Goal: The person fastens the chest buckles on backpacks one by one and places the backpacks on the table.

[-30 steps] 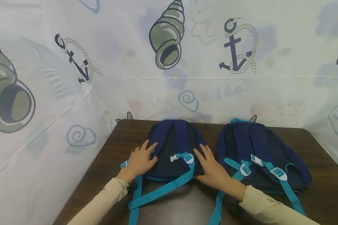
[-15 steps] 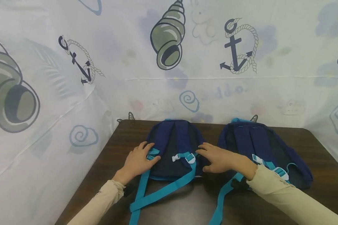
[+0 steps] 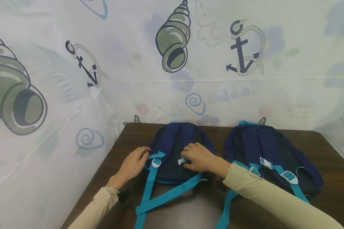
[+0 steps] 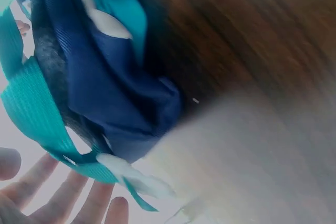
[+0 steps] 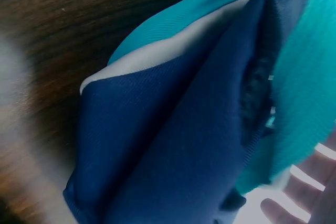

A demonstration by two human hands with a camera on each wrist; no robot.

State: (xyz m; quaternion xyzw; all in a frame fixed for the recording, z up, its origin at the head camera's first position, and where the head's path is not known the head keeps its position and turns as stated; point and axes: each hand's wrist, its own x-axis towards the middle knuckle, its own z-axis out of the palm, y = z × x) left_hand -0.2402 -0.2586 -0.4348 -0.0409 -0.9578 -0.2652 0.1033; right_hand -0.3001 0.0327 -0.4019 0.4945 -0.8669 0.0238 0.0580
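A small navy backpack (image 3: 173, 133) lies straps-up on the table. At its left edge is my left hand (image 3: 133, 163), fingers loosely bent beside a turquoise strap (image 3: 150, 183) with a white adjuster buckle (image 3: 156, 163). In the left wrist view, its spread fingers (image 4: 60, 195) reach near turquoise webbing (image 4: 31, 100). My right hand (image 3: 200, 157) is over the right shoulder strap's lower end, a white clip (image 3: 181, 161) showing between thumb and fingertips. Whether it pinches the strap is hidden. In the right wrist view, wide webbing (image 5: 307, 87) partly covers its fingers (image 5: 281, 213).
A second navy backpack (image 3: 253, 136) with turquoise straps and white buckles lies to the right, under my right forearm's line. A loose turquoise strap (image 3: 172, 194) crosses the dark wooden table (image 3: 183, 210). A patterned cloth (image 3: 132, 63) hangs behind and at the sides.
My right hand moves left from the backpack's right edge onto its right strap beside the white clip. My left hand draws slightly back, and the left strap with its adjuster now lies in view.
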